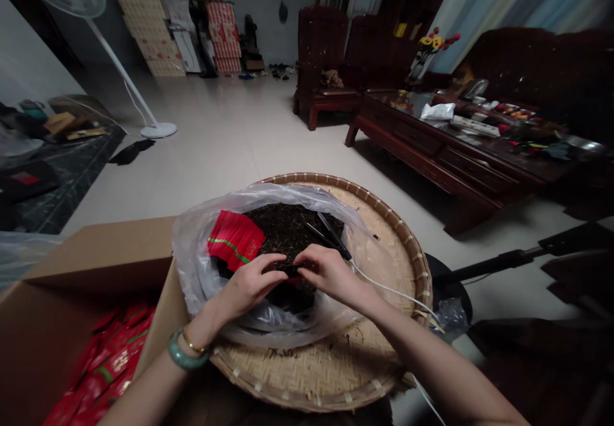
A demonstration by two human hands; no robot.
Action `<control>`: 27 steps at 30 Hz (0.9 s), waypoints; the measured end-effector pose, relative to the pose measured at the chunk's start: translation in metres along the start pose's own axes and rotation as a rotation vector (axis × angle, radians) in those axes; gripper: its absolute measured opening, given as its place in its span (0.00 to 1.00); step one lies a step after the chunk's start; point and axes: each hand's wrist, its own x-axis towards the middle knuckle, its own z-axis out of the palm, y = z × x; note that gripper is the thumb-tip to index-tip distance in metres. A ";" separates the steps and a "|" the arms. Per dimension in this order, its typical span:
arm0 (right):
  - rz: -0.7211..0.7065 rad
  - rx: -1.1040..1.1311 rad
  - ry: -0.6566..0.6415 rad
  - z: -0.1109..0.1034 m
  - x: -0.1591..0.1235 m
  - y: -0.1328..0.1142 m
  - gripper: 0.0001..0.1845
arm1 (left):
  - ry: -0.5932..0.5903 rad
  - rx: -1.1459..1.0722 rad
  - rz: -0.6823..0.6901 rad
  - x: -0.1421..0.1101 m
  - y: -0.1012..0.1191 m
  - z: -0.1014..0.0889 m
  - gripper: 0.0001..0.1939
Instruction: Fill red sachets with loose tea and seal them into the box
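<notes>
My left hand (254, 279) and my right hand (329, 272) meet over an open clear plastic bag (192, 253) of dark loose tea leaves (283, 221). On each hand the thumb and fingers curl towards a pinch. A thin red edge shows just under the fingertips, but I cannot make out what they hold. Left of them, a fanned stack of red packets (235, 239) with a green stripe lies on the leaves. Beside my right fingers rests a black two-armed clamp tool (330, 234) with a white cord (393, 290). My left wrist wears a green bangle (186, 352).
The bag sits on a round woven bamboo tray (355, 368) with scattered leaf bits. At left, an open cardboard box (96, 247) contains many red packets (115, 355). A black stand arm (499, 263) reaches in from the right. Beyond are a wooden table (407, 135) and a white fan (158, 130).
</notes>
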 end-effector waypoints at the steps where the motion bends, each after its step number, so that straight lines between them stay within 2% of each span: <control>1: -0.017 0.004 0.026 0.001 0.000 -0.001 0.07 | 0.020 0.001 0.003 0.000 -0.001 0.002 0.09; 4: -0.076 0.010 0.050 0.009 0.000 -0.002 0.09 | 0.057 -0.013 0.011 0.001 -0.003 0.006 0.09; 7: -0.111 -0.033 -0.009 0.017 0.001 -0.001 0.14 | 0.081 -0.025 0.008 0.002 -0.004 0.005 0.08; 10: -0.095 -0.065 -0.014 0.015 -0.001 -0.001 0.17 | 0.097 -0.019 0.005 0.003 -0.005 0.003 0.07; 14: -0.113 -0.170 0.034 0.009 -0.005 -0.005 0.14 | 0.107 0.010 -0.012 0.003 -0.003 0.000 0.08; 20: -0.038 -0.496 -0.130 0.018 -0.008 -0.002 0.18 | 0.075 0.016 -0.015 0.004 0.000 -0.001 0.07; 22: -0.034 -0.504 -0.142 0.015 -0.007 -0.003 0.16 | 0.068 0.015 -0.019 0.004 0.001 -0.002 0.07; 25: -0.077 -0.460 -0.077 0.008 -0.006 -0.007 0.13 | 0.075 0.015 -0.027 0.005 0.001 -0.004 0.07; 27: -0.104 -0.452 -0.074 0.006 -0.007 -0.008 0.14 | 0.086 0.017 -0.017 0.006 0.002 -0.005 0.07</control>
